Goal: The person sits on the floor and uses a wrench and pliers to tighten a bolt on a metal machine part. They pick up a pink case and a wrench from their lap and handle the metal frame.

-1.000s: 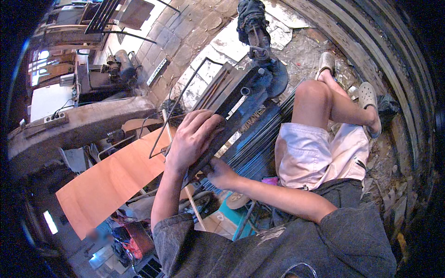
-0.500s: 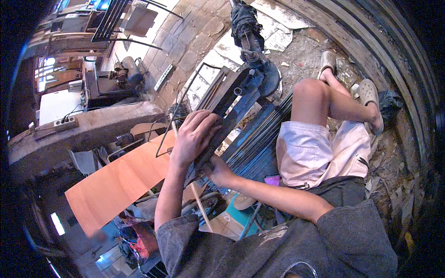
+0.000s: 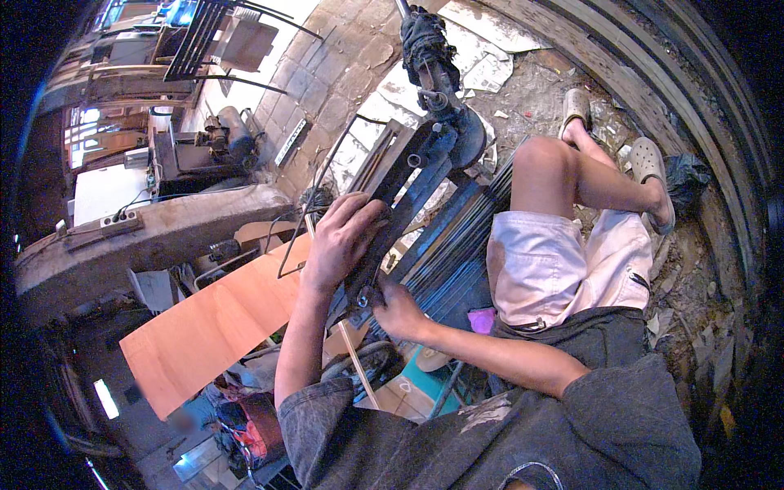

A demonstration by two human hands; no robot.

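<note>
My left hand [image 3: 347, 233] is closed around the dark steel bar [image 3: 402, 181] of a long metal assembly, with a round hole or bushing near its upper end. My right hand [image 3: 392, 309] is at the bar's lower end, fingers curled beside a small shiny metal ring [image 3: 364, 299]; whether it grips the ring or the bar is unclear. The bar joins a greasy hinged mechanism [image 3: 457, 135] topped with black wrapping [image 3: 426, 49]. Below it lies a bundle of long dark rods [image 3: 457, 245]. My bare legs and beige clogs are at the right.
An orange plywood sheet [image 3: 212, 318] lies at the left, near a low concrete wall [image 3: 163, 229] with a socket strip [image 3: 119, 219]. A machine [image 3: 233, 135] stands behind. White broken boards [image 3: 482, 57] cover the ground ahead. A black bag [image 3: 686, 184] sits beside my foot.
The assembly has shifted slightly up and left. My right hand has moved a little, uncovering the shiny ring at the bar's lower end. My left hand keeps its grip.
</note>
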